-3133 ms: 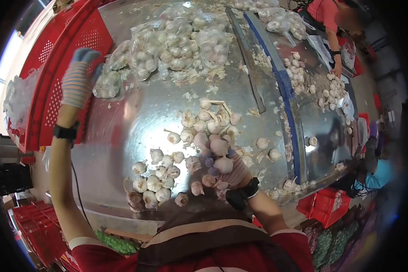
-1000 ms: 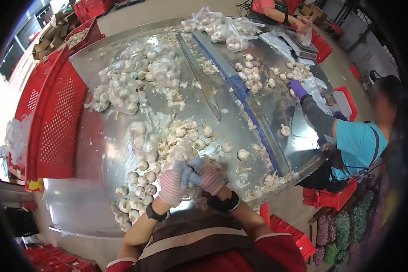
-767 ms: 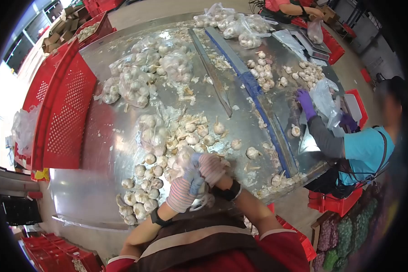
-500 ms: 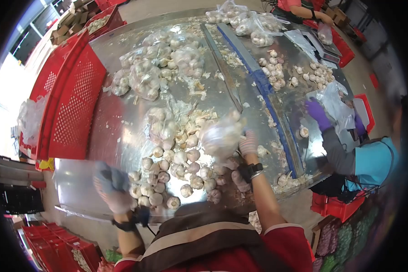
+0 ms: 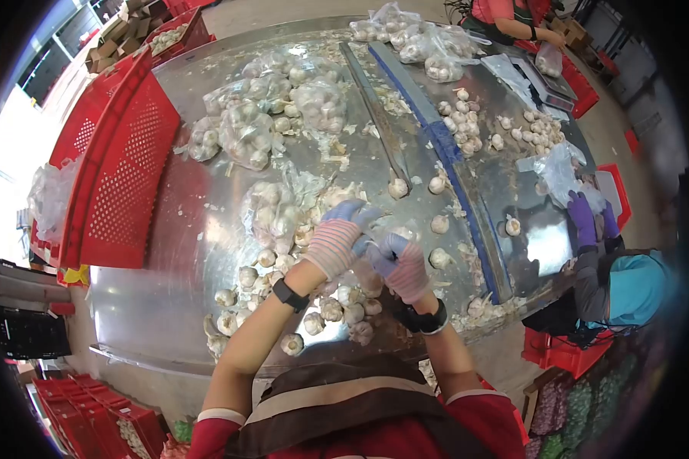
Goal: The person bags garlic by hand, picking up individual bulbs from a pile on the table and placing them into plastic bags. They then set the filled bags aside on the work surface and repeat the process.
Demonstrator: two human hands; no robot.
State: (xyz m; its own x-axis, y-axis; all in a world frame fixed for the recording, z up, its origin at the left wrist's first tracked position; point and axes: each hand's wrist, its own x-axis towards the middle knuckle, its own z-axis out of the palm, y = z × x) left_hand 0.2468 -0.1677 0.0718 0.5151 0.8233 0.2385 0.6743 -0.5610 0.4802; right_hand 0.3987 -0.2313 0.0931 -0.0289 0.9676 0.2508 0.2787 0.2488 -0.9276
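My left hand [image 5: 337, 237], in a striped glove with grey-blue fingertips, is closed at the mouth of a clear plastic bag [image 5: 399, 226]. My right hand [image 5: 403, 268], gloved the same way, pinches the bag from the other side, close to the left fingertips. The gloves cover much of the bag, so its contents are hard to make out. Loose garlic bulbs [image 5: 331, 309] lie under and in front of my wrists. A filled bag of garlic [image 5: 269, 213] rests left of my left hand. Single bulbs [image 5: 439, 258] lie right of my right hand.
Several filled garlic bags [image 5: 249, 134] sit farther back, near a red crate [image 5: 126, 164]. A metal bar [image 5: 377, 115] and a blue-edged divider [image 5: 444, 145] cross the metal table. At right, a co-worker's purple gloves [image 5: 582, 218] touch a plastic bag; another person stands behind a scale [image 5: 547, 88].
My left hand has swung from the table's left side to meet my right at the bag. The bag has moved down and right. More single bulbs show on the right.
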